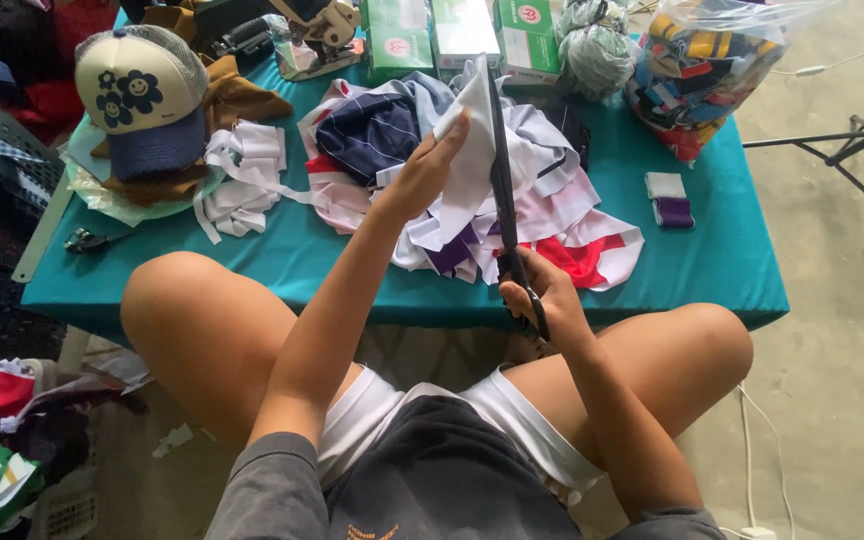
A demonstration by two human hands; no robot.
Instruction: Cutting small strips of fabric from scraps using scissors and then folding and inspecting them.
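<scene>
- My left hand (420, 178) is raised over the table, fingers closed on a piece of white cloth (472, 150) that I hold up by its near edge.
- My right hand (542, 300) is clenched through the handles of long black scissors (501, 190), just above the table's front edge.
- The scissor blades run up and away from that hand, lying along the right side of the white cloth, touching it; whether the cloth sits between the blades I cannot tell.
- Under and behind the cloth lies a heap of fabric scraps (552, 225), white, navy, purple and red, spread on the teal table (732, 260).
- A clear plastic bag (702, 60) at the far right corner is stuffed with small colourful folded pieces, its mouth open.
- Green and white boxes (462, 35) stand in a row along the back edge; their contents are hidden.
- A cream cap with a blue brim (142, 100) rests at the far left on brown fabric, with white strips (242, 175) beside it.
- A small white and purple folded piece (670, 198) lies alone to the right of the heap.
</scene>
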